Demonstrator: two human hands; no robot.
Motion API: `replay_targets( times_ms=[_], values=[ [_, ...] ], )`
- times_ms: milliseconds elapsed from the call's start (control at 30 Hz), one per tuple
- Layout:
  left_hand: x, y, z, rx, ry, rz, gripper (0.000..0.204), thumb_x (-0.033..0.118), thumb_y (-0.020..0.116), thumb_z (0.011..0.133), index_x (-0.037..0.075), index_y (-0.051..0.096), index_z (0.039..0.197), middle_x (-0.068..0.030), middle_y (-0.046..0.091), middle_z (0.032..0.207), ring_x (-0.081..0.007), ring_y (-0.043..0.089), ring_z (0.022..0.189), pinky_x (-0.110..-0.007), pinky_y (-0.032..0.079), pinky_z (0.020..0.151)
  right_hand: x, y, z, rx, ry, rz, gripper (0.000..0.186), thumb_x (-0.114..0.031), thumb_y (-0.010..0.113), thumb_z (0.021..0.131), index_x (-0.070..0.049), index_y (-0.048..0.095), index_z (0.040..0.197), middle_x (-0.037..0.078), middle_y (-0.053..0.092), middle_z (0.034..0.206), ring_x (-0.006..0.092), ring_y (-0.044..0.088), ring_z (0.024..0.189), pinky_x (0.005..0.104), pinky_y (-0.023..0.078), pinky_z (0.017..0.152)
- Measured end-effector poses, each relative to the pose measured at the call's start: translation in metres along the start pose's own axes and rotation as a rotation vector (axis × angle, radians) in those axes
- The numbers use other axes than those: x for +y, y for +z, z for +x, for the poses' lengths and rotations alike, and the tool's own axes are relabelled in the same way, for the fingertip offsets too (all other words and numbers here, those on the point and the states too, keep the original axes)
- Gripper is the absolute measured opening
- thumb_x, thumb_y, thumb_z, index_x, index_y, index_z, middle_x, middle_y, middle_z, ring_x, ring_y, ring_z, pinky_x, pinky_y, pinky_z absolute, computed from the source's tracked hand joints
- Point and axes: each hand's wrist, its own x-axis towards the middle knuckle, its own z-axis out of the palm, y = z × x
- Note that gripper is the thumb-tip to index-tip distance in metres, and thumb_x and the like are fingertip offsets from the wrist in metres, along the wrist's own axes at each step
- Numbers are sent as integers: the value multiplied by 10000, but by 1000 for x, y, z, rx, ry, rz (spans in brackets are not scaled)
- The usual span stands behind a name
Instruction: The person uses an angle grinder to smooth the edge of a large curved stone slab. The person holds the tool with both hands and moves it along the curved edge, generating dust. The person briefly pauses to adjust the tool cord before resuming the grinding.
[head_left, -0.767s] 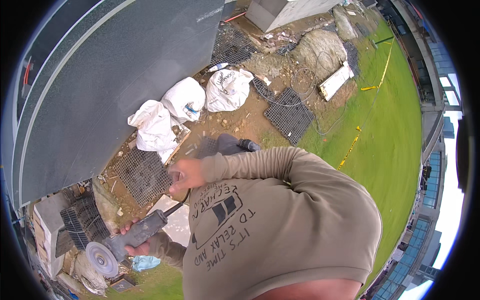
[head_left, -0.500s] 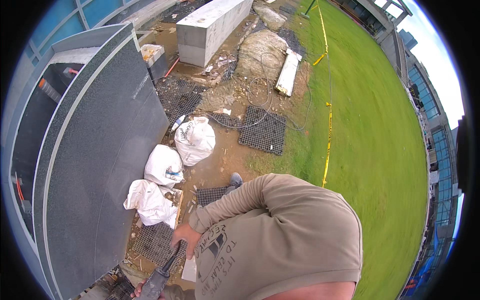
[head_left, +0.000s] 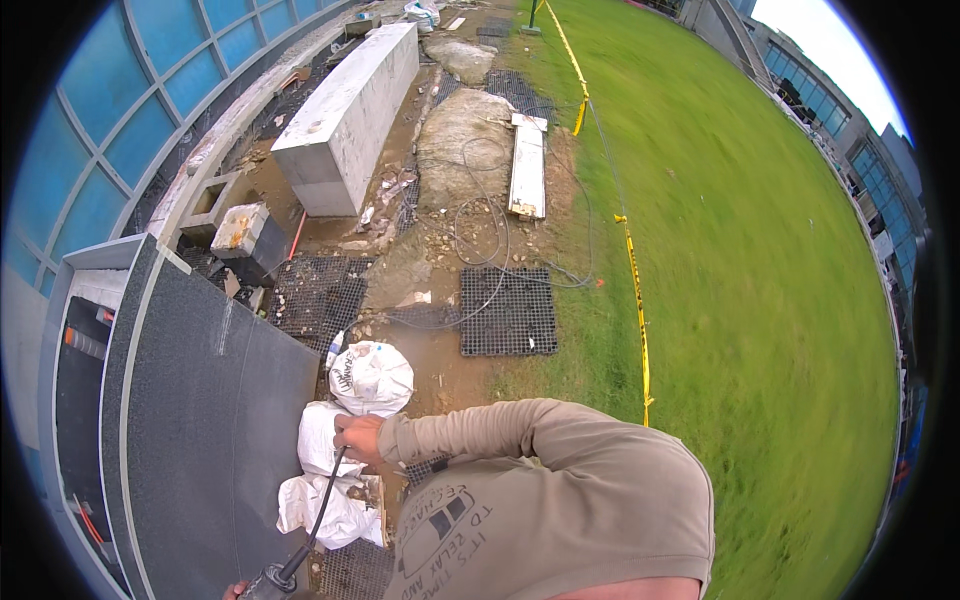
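The black rubber power cable (head_left: pixel 322 505) runs through my right hand (head_left: pixel 358 438), my fingers (head_left: pixel 345 432) curled closed around it just above the white plastic sacks (head_left: pixel 340 470). From there the cable drops down-left to the grey handle of a power tool (head_left: pixel 268 582) at the lower edge. My left hand (head_left: pixel 233 591) barely shows beside that tool; I cannot tell its grip. Left of the sacks lies a dark grey stone slab (head_left: pixel 200 420). Beyond them sit black plastic grids (head_left: pixel 508 312), a pale concrete block (head_left: pixel 350 115), and grass (head_left: pixel 760 300) behind yellow tape (head_left: pixel 636 290).
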Motion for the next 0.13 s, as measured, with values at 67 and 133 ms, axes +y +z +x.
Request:
replay_targets(
  times_ms=[67,133],
  values=[
    [-1,2,17,-26,-8,-11,666,228,736,802,68,410,1360,-67,539,1118,-259,524,1128,-558,324,1094,20,-19,12,75,1,-50,145,-142,618,823,-18,664,884,210,558,1022,407,621,858,511,497,738],
    [-1,4,25,-35,1,-3,665,228,732,806,68,407,1364,-68,539,1118,-258,523,1130,-560,322,1097,40,-24,21,92,102,-103,135,-116,605,819,-9,658,882,224,551,1028,412,621,870,515,495,733]
  ],
)
